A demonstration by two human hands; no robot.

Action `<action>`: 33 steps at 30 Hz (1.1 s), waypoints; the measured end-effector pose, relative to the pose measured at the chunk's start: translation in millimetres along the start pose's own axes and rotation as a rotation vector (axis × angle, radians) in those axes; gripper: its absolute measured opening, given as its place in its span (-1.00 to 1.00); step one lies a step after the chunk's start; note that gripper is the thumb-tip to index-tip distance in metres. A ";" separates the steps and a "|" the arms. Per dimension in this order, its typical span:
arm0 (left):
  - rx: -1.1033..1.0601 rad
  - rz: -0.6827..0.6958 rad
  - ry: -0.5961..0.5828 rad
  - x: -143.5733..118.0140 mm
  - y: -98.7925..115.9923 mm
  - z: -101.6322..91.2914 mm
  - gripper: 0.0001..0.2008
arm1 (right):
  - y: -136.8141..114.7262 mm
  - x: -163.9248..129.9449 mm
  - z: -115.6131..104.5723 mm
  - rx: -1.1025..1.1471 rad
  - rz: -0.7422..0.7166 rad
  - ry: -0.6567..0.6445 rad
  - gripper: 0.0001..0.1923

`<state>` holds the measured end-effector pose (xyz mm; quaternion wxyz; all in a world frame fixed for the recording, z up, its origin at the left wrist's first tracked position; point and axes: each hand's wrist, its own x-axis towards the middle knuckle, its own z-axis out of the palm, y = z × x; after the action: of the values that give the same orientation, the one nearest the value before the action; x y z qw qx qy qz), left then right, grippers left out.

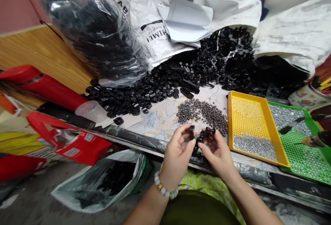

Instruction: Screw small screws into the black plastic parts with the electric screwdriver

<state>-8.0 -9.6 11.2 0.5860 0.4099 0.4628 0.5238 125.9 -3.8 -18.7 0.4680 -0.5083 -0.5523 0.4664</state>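
Head view: the left hand (pixel 178 150) pinches a small black ring (pixel 191 132) between thumb and fingertips, its grip closed on the part. The right hand (pixel 216 149) clasps a black cross-shaped piece (pixel 205 135), touching the ring, just left of the yellow tray (pixel 258 114). Small grey screws (pixel 204 113) lie heaped left of that tray, just behind the hands. Loose black rings (pixel 129 97) spread farther left across the worktop (pixel 160 119). A green tray (pixel 305 156) sits right of the yellow tray.
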 end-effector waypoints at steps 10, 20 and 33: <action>0.163 -0.054 -0.082 3.5 -7.4 -7.8 -0.64 | 0.0 6.9 2.1 0.169 0.134 -0.002 -0.68; 0.226 -0.080 -0.135 3.3 -7.1 -8.5 -0.64 | -0.2 8.6 5.2 0.177 0.142 0.065 -0.70; 0.236 -0.075 -0.157 4.7 -10.7 -10.4 -0.64 | 0.9 6.2 12.5 0.167 0.164 0.145 -0.70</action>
<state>-15.4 -6.2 -2.1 0.5874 0.4979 0.4891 0.4097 113.3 1.9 -20.9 0.5078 -0.5435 -0.4329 0.5093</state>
